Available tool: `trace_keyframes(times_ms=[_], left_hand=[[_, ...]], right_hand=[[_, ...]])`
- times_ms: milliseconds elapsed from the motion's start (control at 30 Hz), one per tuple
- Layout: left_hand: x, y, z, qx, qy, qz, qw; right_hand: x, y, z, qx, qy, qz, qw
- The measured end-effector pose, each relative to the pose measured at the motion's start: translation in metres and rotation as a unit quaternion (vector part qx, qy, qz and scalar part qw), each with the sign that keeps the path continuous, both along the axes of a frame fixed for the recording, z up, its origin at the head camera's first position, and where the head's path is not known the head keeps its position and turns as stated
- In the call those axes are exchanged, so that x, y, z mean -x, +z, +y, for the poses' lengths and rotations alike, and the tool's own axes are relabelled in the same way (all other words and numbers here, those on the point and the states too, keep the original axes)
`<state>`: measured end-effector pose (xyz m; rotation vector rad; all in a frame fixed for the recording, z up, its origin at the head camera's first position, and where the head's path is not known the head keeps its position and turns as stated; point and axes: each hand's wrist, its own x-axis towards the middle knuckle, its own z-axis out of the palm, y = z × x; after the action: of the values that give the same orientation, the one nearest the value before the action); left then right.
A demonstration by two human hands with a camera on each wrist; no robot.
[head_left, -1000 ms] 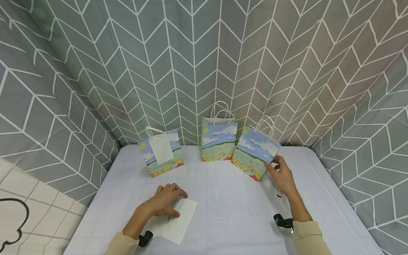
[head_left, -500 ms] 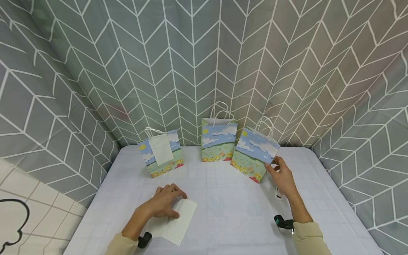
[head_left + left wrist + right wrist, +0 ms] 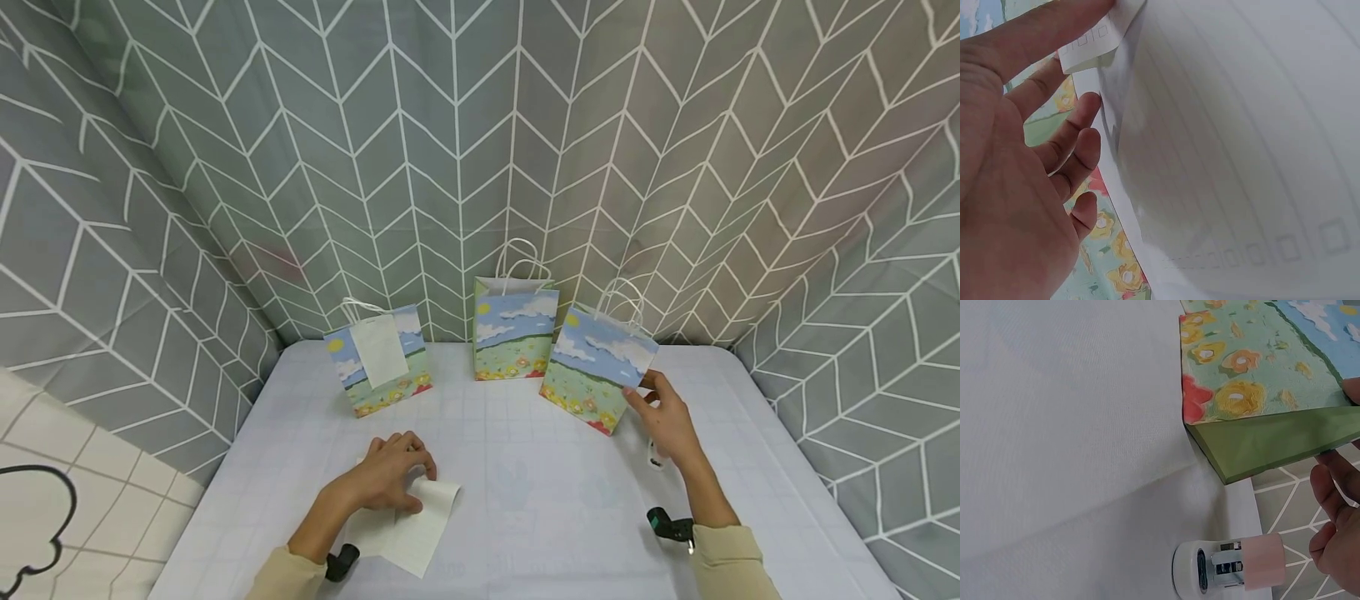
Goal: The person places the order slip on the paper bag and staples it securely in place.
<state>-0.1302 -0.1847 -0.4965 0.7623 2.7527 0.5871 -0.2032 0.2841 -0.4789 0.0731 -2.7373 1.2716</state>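
Observation:
My left hand (image 3: 390,475) pinches the edge of a white lined sheet of paper (image 3: 420,533) on the table between thumb and fingers, and the edge bends upward. Printed lines and small squares show on this sheet (image 3: 1222,125) in the left wrist view. Another pale sheet (image 3: 367,529) lies partly beneath the hand. My right hand (image 3: 663,417) grips the right side of a paper gift bag (image 3: 592,358), thumb on the front and fingers behind. The bag, printed with sky and flowers, tilts, and its green side (image 3: 1272,444) faces the right wrist camera.
A matching bag (image 3: 513,329) stands at the back middle. Another bag (image 3: 420,371) at the left has a white sheet (image 3: 380,350) over its front. A small white-and-pink device (image 3: 1229,569) lies beside the right hand. Patterned curtains (image 3: 480,150) close off the back and sides.
My left fingers have curled inward, bending up the sheet's edge. The right-hand bag has turned slightly more upright, its lower corner shifting a little toward me.

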Motion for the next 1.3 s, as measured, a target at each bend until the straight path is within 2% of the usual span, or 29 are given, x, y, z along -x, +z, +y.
trace_keyframes(times_ms=[167, 267, 533, 733, 833, 1133, 1300], left_hand=[[0.0, -0.001, 0.001, -0.014, -0.011, -0.008, 0.9998], [0.001, -0.002, 0.001, -0.03, -0.021, -0.028, 0.9989], [0.003, -0.004, 0.004, -0.079, -0.082, -0.063, 0.9914], [0.004, -0.005, 0.007, -0.125, -0.079, -0.132, 0.9802], [0.004, -0.005, 0.007, -0.132, -0.075, -0.148, 0.9774], [0.006, -0.003, 0.01, -0.159, -0.08, -0.128, 0.9757], [0.007, -0.003, 0.012, -0.154, -0.077, -0.095, 0.9805]], right_hand=[[0.0, -0.001, 0.002, 0.0, 0.002, -0.003, 1.0], [0.0, -0.001, 0.002, 0.002, 0.006, -0.005, 1.0], [-0.001, -0.001, 0.0, 0.007, 0.012, -0.005, 1.0], [-0.001, 0.0, -0.003, 0.006, 0.013, -0.005, 1.0], [-0.001, 0.0, -0.003, 0.007, 0.015, -0.008, 1.0], [0.0, -0.001, -0.005, 0.007, 0.023, -0.01, 1.0], [-0.002, -0.001, -0.005, 0.001, 0.023, -0.008, 1.0]])
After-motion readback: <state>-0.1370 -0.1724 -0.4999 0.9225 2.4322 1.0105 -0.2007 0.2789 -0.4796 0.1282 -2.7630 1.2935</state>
